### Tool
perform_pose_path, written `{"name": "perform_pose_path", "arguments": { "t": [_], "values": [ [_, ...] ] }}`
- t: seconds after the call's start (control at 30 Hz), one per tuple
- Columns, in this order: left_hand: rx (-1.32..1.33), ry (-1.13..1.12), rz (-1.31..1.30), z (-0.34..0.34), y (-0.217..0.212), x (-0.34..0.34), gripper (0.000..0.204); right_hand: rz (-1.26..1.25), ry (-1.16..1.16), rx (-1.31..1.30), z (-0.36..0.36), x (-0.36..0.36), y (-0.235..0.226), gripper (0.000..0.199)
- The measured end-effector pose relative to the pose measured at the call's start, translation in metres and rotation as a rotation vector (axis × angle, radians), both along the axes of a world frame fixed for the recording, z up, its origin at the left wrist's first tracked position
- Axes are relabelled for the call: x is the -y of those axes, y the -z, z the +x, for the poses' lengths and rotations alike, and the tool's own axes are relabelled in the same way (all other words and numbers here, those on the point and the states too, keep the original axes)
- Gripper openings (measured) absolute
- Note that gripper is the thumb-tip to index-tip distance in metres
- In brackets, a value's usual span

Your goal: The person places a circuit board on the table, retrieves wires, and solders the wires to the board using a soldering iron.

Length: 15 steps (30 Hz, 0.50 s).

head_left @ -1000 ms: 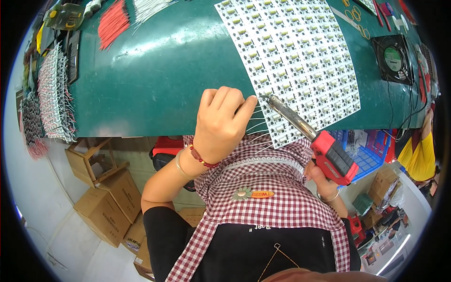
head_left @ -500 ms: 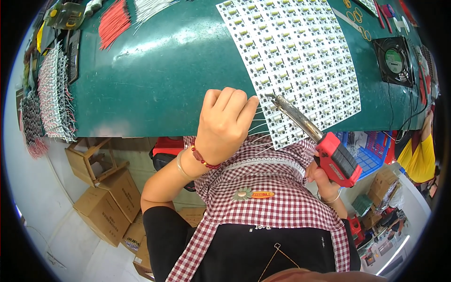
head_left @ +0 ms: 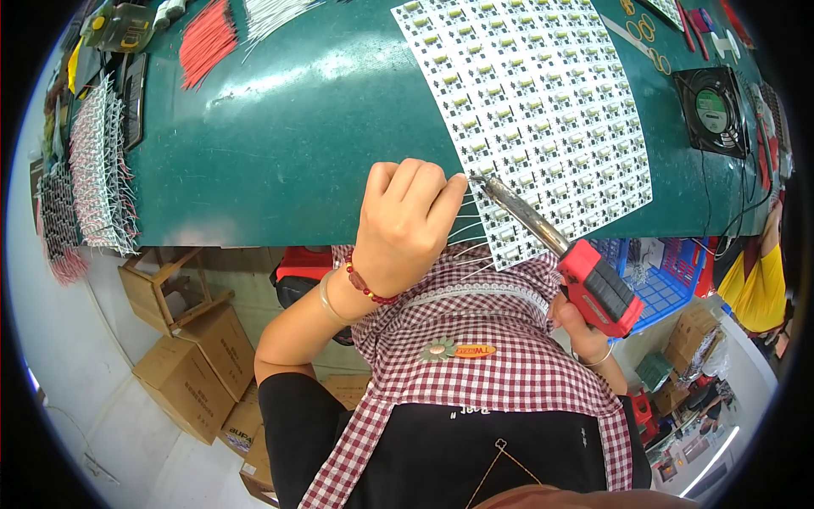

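A white sheet of circuit boards, set with rows of small components, lies at the table's near edge. My right hand is wrapped round the handle of a red and black soldering gun. Its long metal barrel slants up and left, with the tip at the sheet's left edge. Beside that tip, my left hand is closed in a pinch, its fingertips at the sheet's edge; what they hold is hidden. Below the left hand, several thin white wires stick out from the same edge towards my apron.
Red wires and white wires lie in bundles at the back. Wired boards are stacked at the table's left end. A black fan stands at the right, above a blue basket. Cardboard boxes sit below left.
The soldering gun has shifted slightly left, bringing its tip from over the sheet to the edge by my left fingertips. My left hand has barely moved.
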<state>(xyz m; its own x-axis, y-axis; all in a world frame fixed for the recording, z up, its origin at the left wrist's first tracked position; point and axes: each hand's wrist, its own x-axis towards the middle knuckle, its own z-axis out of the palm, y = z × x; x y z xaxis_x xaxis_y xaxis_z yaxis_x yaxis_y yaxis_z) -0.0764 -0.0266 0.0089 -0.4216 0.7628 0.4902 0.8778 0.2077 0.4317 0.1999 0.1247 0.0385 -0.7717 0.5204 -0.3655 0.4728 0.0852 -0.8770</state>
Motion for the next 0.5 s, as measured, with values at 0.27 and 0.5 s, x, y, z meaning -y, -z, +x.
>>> {"name": "perform_pose_path", "arguments": {
  "t": [0.27, 0.5],
  "values": [
    [-0.013, 0.006, -0.005, 0.000, -0.001, 0.000, 0.023, 0.061, -0.032, 0.008, 0.006, -0.001, -0.001, 0.018],
    [0.001, 0.005, 0.021, 0.001, 0.001, 0.001, 0.024, -0.276, 0.003, -0.190, -0.010, 0.001, -0.013, 0.046]
  ]
}}
